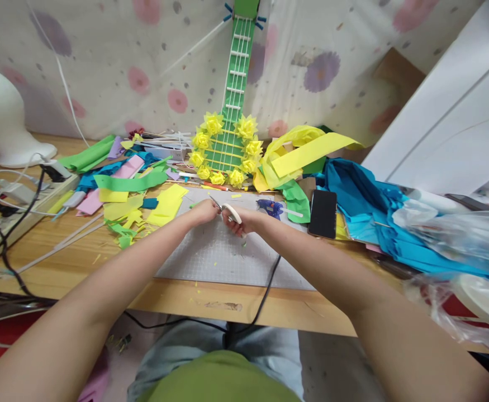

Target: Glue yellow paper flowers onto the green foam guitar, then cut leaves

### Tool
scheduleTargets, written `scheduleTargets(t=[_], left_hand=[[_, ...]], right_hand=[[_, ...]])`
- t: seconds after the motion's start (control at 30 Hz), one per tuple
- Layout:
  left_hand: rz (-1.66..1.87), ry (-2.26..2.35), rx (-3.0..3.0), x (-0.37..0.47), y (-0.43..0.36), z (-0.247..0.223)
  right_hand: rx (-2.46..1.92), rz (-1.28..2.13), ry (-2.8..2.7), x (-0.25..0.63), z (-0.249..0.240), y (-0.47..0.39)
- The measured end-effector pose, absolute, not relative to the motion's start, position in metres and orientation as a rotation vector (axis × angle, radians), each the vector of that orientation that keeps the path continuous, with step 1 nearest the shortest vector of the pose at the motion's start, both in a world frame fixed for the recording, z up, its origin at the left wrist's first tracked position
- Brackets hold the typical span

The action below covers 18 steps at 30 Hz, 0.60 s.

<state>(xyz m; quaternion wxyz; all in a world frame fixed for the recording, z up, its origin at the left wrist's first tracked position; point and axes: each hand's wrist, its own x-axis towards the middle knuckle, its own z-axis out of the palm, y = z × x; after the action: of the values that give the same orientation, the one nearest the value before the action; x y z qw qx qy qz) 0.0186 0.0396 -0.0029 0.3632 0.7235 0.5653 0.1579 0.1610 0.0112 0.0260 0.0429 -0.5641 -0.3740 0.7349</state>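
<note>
My right hand [244,221] is closed around the white handles of a pair of scissors [232,214]. The blades point up and left, beside the fingers of my left hand [204,213]. That hand is closed in a pinch, and what it holds is too small to make out. A bit of green shows just left of it. Both hands are above a grey cutting mat [202,259]. Behind them a green paper guitar [227,151], edged with yellow paper flowers [246,127], leans upright against the wall.
A blue glue gun [270,208] and a black phone [323,214] lie to the right, near blue crepe paper [349,184]. Yellow paper scraps [169,204] and green strips [131,181] are on the left, beside a power strip [26,206]. A black cord [269,285] crosses the table's front edge.
</note>
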Motion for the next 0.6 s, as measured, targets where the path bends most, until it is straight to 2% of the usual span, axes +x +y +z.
scheduleTargets(t=[0.6], left_hand=[[0.433, 1.458, 1.791, 0.02, 0.028, 0.006]], right_hand=[[-1.729, 2.125, -1.283, 0.155, 0.025, 0.006]])
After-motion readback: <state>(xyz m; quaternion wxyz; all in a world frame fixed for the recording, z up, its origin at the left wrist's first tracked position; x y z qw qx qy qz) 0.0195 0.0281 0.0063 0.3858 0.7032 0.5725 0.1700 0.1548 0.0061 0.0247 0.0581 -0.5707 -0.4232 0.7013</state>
